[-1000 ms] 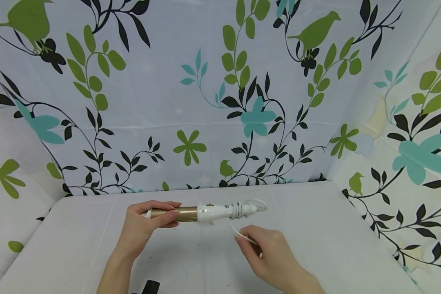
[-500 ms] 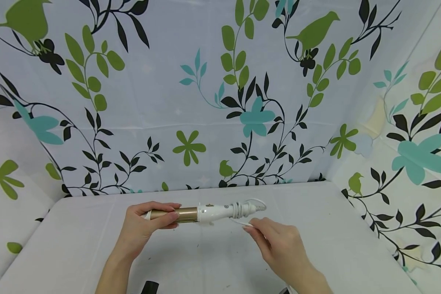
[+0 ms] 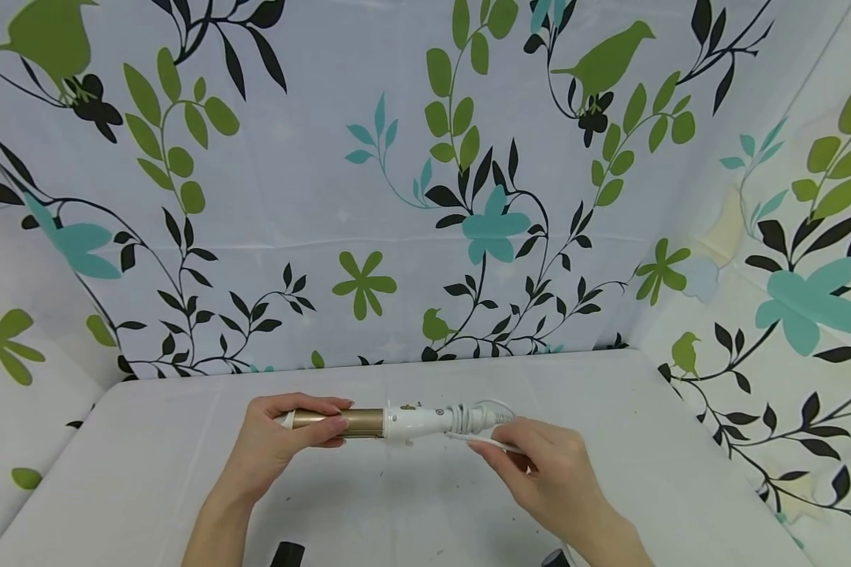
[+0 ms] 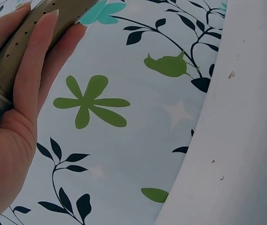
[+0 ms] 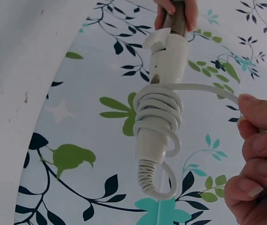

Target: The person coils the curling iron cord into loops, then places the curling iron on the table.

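Observation:
My left hand (image 3: 273, 433) grips the gold barrel of a curling iron (image 3: 418, 423), held level above the table with its white handle to the right. In the left wrist view, the fingers of this hand wrap the barrel (image 4: 25, 44), which has rows of small holes. A white cord (image 5: 159, 110) is wound in several turns around the handle, close to the ribbed cord end. My right hand (image 3: 549, 465) pinches the loose run of that cord between thumb and forefinger, just beside the handle's end. Its other fingers are curled in, as the right wrist view shows.
A white-covered table (image 3: 383, 504) with a few small dark specks lies below. Cloth (image 3: 312, 181) printed with leaves and birds hangs behind and at both sides. Two dark objects, one at left (image 3: 288, 554) and one at right (image 3: 556, 558), show at the bottom edge.
My right hand has swung the cord from below the handle up and rightward, alongside the handle's end. My left hand keeps its hold on the curling iron, nearly still.

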The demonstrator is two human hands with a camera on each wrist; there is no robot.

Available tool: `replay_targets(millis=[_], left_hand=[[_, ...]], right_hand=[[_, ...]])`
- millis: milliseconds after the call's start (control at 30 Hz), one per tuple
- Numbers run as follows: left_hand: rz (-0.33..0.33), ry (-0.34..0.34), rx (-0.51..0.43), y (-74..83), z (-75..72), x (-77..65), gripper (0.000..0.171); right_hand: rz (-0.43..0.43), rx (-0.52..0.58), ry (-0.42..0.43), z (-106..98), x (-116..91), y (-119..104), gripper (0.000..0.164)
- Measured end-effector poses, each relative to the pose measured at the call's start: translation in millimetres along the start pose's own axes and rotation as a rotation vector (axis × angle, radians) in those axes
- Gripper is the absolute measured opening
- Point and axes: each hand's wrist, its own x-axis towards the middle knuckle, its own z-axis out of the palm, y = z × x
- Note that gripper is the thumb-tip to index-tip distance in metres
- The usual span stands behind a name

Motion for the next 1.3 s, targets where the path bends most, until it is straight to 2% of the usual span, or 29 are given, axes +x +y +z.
replay_targets(millis=[100,200,333,500,633,833,967,1300], left_hand=[[0.000,-0.002,0.001,-0.5,-0.6,-0.1,0.028],[0.007,0.001,-0.002,-0.7,-0.9,-0.1,0.027],[0.019,-0.005,-0.005,-0.2,-0.8,-0.1,0.026],[0.039,-0.034,0.003,0.5,-1.8,-0.6,0.024],[0.067,-0.055,0.004,0.2,-4.1,-0.8,0.021],[0.069,-0.095,-0.001,-0.5,-4.9,-0.5,0.022],[0.076,-0.111,0.002,-0.3,-4.2,-0.5,0.020],[0.098,-0.178,-0.020,1.5,-5.7,-3.8,0.013]], right_hand=[[0.020,0.115,-0.049,-2,-1,-2,0.011],[-0.008,0.205,-0.059,-5,1,-5,0.012],[-0.065,0.241,-0.042,-8,6,-8,0.011],[-0.116,0.123,0.018,-8,10,-6,0.011],[-0.092,-0.004,0.047,-9,9,-2,0.019],[-0.023,-0.206,0.103,-12,5,4,0.034],[0.004,-0.216,0.112,-13,5,7,0.036],[0.041,-0.149,0.024,-18,3,10,0.027]])
